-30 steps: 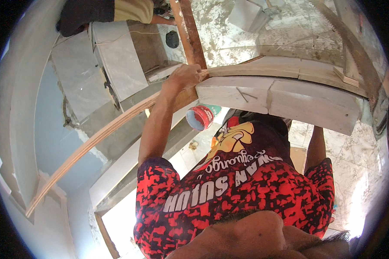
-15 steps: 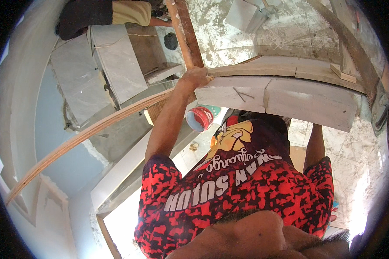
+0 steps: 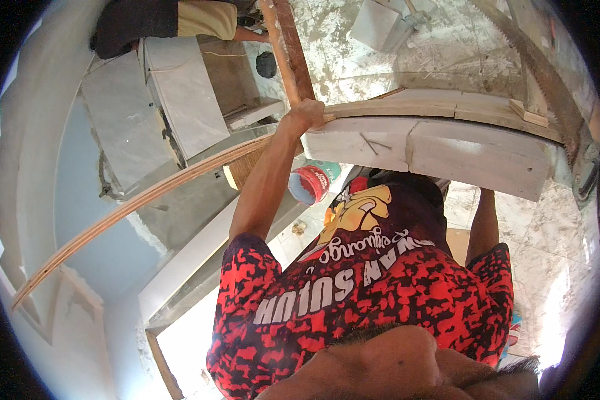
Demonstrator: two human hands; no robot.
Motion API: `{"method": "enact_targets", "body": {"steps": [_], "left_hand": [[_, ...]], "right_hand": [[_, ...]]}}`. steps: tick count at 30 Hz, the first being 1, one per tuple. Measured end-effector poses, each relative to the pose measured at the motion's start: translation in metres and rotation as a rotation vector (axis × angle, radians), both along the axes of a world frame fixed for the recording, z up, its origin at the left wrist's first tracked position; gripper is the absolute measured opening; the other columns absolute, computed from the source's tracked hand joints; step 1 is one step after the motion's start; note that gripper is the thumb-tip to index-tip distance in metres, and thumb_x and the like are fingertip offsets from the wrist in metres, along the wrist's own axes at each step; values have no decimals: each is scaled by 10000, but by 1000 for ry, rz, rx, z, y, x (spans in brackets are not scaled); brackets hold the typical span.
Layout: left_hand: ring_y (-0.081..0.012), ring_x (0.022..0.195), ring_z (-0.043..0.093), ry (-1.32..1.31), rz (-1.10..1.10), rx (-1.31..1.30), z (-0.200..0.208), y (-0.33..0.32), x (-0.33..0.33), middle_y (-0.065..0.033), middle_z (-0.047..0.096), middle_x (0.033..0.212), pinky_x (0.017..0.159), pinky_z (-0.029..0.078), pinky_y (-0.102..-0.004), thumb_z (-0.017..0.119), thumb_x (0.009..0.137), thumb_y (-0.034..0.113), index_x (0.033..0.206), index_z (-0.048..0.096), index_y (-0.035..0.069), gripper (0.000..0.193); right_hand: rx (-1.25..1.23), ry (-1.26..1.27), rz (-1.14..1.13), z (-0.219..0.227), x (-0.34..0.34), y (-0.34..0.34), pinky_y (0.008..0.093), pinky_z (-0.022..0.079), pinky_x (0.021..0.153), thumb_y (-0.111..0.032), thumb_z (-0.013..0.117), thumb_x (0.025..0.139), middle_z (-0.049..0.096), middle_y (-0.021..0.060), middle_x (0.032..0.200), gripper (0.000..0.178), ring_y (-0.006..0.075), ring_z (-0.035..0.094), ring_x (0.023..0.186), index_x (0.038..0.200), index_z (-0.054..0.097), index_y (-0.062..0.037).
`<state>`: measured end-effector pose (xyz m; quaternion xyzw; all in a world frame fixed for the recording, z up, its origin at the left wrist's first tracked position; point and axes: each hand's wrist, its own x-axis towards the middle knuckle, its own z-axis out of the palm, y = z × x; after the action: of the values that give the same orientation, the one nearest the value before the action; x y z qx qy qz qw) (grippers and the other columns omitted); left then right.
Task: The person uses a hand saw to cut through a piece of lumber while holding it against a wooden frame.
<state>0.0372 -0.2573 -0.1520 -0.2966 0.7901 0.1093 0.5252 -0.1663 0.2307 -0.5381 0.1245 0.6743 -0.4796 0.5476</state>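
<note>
Left hand (image 3: 306, 115) farther right than before, fingers clamped on wooden strip (image 3: 180, 178), right hand hidden

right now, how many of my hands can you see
1: your left hand, closed on the wooden strip beside the left end of the pale block. Your right hand is hidden, apparently behind the block where your right forearm disappears.

Long, thin wooden strip (image 3: 135, 202), aslant

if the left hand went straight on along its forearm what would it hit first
Probably the long reddish-brown wooden beam, which shows just beyond the left hand, though depth is unclear and they may already touch.
</note>
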Motion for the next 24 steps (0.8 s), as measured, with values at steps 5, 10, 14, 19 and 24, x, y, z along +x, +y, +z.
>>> {"method": "enact_targets", "body": {"steps": [5, 10, 14, 19, 24], "left_hand": [[-387, 954, 606, -105, 19, -12, 2, 2, -8, -251, 628, 984, 837, 472, -444, 466, 861, 288, 986, 631, -31, 379], [-368, 968, 610, -109, 43, 17, 27, 6, -9, -239, 629, 1005, 838, 478, -434, 496, 761, 106, 1000, 635, -34, 310], [-376, 939, 617, -72, 59, -12, 22, 7, -3, -241, 637, 974, 804, 483, -441, 477, 736, 50, 987, 633, -46, 311], [-346, 956, 625, 3, -64, -10, 19, 19, -25, -224, 631, 1025, 797, 507, -418, 519, 741, 67, 955, 662, -23, 273], [-325, 949, 634, 202, -193, -54, 7, 28, -21, -196, 642, 1028, 781, 518, -423, 540, 754, 78, 947, 677, -6, 251]], "right_hand": [[-7, 38, 30, 2, -3, -2, 359, 474, 597, 17, 624, 692, 599, 111, 794, 395, 265, 581, 709, 1078, 569, -46], [-20, 95, 90, -3, -3, -9, 366, 480, 607, 25, 627, 685, 600, 116, 796, 403, 273, 584, 719, 1078, 569, -44], [-60, 287, 311, -18, 8, -8, 372, 484, 614, 32, 628, 679, 601, 121, 797, 410, 280, 587, 726, 1078, 569, -42], [-285, 672, 974, 104, 20, -46, 419, 455, 819, -152, 585, 794, 642, 179, 939, 244, 349, 598, 896, 1009, 631, -46], [-452, 311, 1271, 337, -1, -126, 390, 456, 845, -247, 517, 871, 650, 171, 970, 279, 326, 601, 949, 1005, 647, -39]]}}
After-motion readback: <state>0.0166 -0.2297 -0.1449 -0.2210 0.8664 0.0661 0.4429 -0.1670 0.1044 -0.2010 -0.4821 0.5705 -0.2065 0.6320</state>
